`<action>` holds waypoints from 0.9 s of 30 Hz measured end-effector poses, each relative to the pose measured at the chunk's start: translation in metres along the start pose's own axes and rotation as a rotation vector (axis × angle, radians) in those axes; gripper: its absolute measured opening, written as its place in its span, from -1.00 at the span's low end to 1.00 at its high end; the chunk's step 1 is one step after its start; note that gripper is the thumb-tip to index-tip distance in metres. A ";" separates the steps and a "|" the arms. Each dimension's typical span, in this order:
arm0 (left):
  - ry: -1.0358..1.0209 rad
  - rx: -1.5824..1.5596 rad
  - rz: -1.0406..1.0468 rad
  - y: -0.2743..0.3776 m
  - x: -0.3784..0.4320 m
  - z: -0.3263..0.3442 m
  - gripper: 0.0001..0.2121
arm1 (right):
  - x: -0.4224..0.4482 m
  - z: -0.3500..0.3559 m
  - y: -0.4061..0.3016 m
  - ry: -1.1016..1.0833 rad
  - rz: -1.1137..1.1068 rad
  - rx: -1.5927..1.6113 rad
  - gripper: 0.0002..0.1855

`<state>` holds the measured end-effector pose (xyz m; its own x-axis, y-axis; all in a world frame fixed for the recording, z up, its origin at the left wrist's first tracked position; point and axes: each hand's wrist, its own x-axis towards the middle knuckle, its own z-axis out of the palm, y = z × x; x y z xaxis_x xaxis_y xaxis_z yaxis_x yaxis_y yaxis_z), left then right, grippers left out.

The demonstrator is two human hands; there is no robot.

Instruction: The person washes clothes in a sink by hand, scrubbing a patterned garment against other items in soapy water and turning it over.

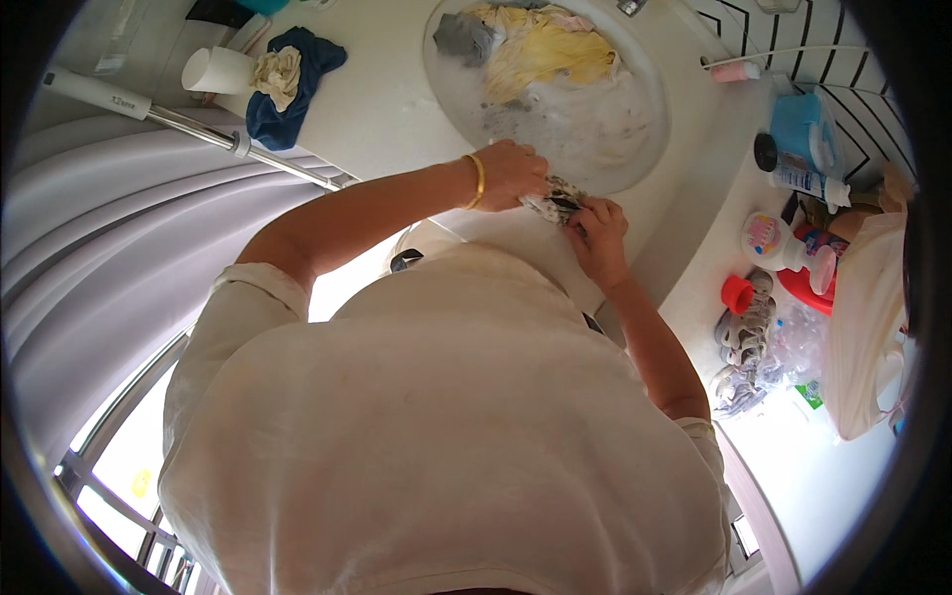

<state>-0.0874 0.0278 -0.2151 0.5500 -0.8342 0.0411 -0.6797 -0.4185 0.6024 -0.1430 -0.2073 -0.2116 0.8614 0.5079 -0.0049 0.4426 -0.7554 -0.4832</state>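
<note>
Between both hands, at the near edge of an oval wash basin (658, 149), is a small black-and-white patterned cloth (554, 204). My left hand (512, 175), with a gold bangle at the wrist, grips its left part. The fingers of my right hand (599, 230) pinch its right end. Beyond the hands, the basin holds cloudy water, a yellow cloth (573, 56), a grey cloth (462, 39) and pale fabric under the surface. The lower part of the patterned cloth is partly hidden by the fingers.
Left on the counter (372, 97) are a dark blue cloth (277, 123), a cream cloth (278, 76) and a white cup (217, 71). A chrome rod (201, 130) stands beside a curtain. Along the right ledge are a blue container (799, 126), bottles, a red cap (736, 294) and shoes (747, 327).
</note>
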 end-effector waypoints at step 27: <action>0.316 0.117 -0.271 0.020 -0.061 0.011 -0.82 | 0.008 0.003 -0.007 -0.258 -0.543 -0.233 -0.65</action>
<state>-0.1397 0.0668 -0.2141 0.8252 -0.5452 0.1473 -0.5310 -0.6600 0.5315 -0.1399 -0.1969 -0.2114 0.4245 0.9046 -0.0375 0.8664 -0.4179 -0.2735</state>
